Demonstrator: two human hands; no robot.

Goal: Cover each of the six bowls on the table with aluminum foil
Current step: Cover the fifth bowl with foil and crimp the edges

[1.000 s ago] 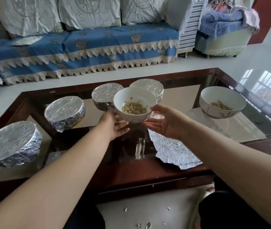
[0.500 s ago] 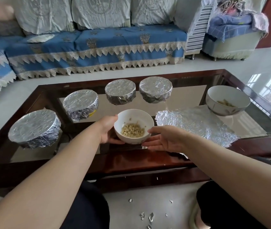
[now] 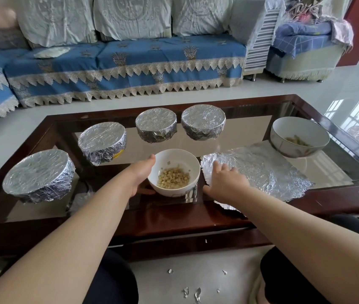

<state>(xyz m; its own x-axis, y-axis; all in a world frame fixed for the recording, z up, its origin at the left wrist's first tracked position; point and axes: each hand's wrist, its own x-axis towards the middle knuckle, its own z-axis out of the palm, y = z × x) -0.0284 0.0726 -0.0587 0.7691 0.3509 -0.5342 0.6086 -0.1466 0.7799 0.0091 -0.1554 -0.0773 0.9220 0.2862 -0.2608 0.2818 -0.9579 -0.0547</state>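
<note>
Grip: left hand (image 3: 140,174) cups the near-left side of the white bowl (image 3: 175,172), thumb at the rim; fingers underneath are hidden.
Right hand (image 3: 226,183): lies on the foil sheet (image 3: 261,170) with fingers spread flat, clasping nothing.
White bowl: uncovered, pale diced food inside, standing on the table (image 3: 174,218) near its front edge.
Foil sheet: flat, just right of the white bowl.
Second open bowl (image 3: 299,137): beyond the sheet, far right of the white bowl.
Covered bowls (image 3: 39,175) (image 3: 102,142) (image 3: 156,124) (image 3: 203,122): four, arcing left and behind the white bowl.
</note>
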